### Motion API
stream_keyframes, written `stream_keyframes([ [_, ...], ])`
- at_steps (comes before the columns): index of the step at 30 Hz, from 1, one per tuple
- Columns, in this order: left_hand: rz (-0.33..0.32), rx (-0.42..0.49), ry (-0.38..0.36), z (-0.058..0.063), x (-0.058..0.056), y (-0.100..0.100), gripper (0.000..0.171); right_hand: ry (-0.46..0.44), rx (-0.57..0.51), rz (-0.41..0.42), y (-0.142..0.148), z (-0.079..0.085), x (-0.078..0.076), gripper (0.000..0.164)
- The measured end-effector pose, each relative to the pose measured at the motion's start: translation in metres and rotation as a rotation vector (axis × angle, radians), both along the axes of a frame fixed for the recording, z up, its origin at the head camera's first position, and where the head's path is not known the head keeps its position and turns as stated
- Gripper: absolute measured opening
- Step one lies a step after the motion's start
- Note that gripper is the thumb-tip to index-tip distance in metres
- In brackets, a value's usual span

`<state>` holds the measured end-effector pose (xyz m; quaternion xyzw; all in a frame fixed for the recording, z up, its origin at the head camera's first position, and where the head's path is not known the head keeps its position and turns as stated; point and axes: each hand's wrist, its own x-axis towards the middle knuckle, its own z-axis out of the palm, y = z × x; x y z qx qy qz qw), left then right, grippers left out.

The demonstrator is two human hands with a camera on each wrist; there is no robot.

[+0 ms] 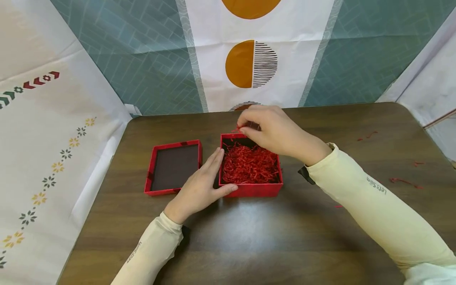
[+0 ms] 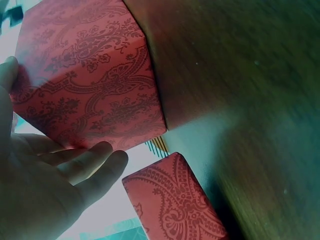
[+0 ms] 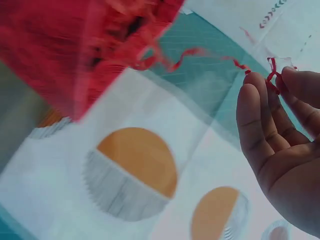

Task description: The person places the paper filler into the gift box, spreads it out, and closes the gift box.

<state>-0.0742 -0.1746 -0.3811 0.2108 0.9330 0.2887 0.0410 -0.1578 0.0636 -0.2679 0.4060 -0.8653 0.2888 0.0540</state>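
A red box point(image 1: 250, 190) filled with crinkled red paper shreds point(image 1: 251, 163) stands on the table. My left hand point(image 1: 199, 188) rests against the box's left side, fingers fairly straight along the wall and thumb at the front rim. In the left wrist view, the box's patterned outer wall point(image 2: 95, 75) lies beside those fingers. Above the box's back edge, my right hand point(image 1: 274, 128) pinches a thin strand of red shredded paper point(image 3: 273, 75) between thumb and fingers. Another curly strand stretches from the box toward the fingertips in the right wrist view.
Left of the box lies its red lid point(image 1: 174, 168), dark inside face up. Loose red shreds point(image 1: 406, 183) are scattered over the right part of the brown wooden table point(image 1: 270, 245). A patterned cloth point(image 1: 303, 23) hangs behind the table's back edge.
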Motion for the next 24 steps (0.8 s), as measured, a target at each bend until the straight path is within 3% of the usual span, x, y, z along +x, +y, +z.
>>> stream_keyframes([
  [6, -0.019, -0.007, 0.005, 0.003, -0.002, 0.005, 0.1, 0.016, 0.009, 0.006, -0.006, 0.01, 0.0, 0.004],
  [14, -0.02, -0.011, -0.001, 0.003, -0.003, 0.005, 0.101, -0.043, -0.072, -0.023, 0.001, -0.001, -0.002, 0.005],
  [16, -0.019, -0.013, -0.006, 0.002, -0.003, 0.004, 0.101, -0.048, -0.013, -0.023, 0.005, -0.004, -0.004, 0.005],
  [19, -0.016, -0.016, -0.017, 0.002, -0.003, 0.004, 0.101, -0.082, 0.161, 0.008, 0.015, -0.009, -0.006, 0.01],
  [22, -0.01, -0.011, -0.025, 0.002, -0.001, 0.002, 0.101, -0.15, 0.344, 0.054, 0.024, -0.014, -0.007, 0.025],
  [24, -0.003, -0.007, -0.026, 0.002, 0.0, 0.001, 0.101, -0.194, 0.411, 0.057, 0.03, -0.017, -0.008, 0.038],
])
